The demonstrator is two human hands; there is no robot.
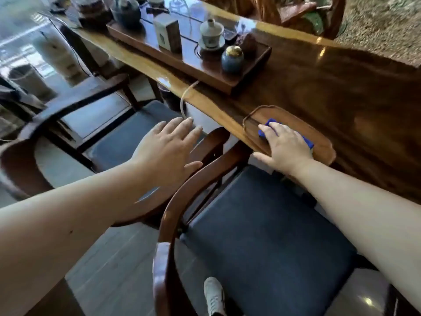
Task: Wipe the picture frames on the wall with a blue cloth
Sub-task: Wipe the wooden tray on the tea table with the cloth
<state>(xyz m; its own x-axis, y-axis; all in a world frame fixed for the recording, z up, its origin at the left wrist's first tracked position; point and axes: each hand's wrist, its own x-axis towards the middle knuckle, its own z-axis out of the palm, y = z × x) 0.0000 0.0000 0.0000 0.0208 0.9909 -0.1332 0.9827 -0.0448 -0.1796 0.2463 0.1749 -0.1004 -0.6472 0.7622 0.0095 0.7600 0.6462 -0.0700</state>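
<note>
A folded blue cloth (268, 123) lies in a small oval wooden tray (323, 144) at the near edge of a long wooden table (341, 92). My right hand (284, 147) lies flat on top of the cloth and hides most of it; blue corners show past the fingers and near the wrist. Whether the fingers grip the cloth is not clear. My left hand (168, 149) hovers open, fingers spread, above the curved wooden chair back (182, 197), holding nothing. No picture frames or wall are in view.
A wooden tea tray (159, 53) on the table carries a lidded cup (210, 34), a blue jar with a gold lid (232, 59), a box (167, 34) and a teapot (126, 10). Two dark-cushioned chairs (262, 236) stand before the table. My white shoe (213, 295) is on the grey floor.
</note>
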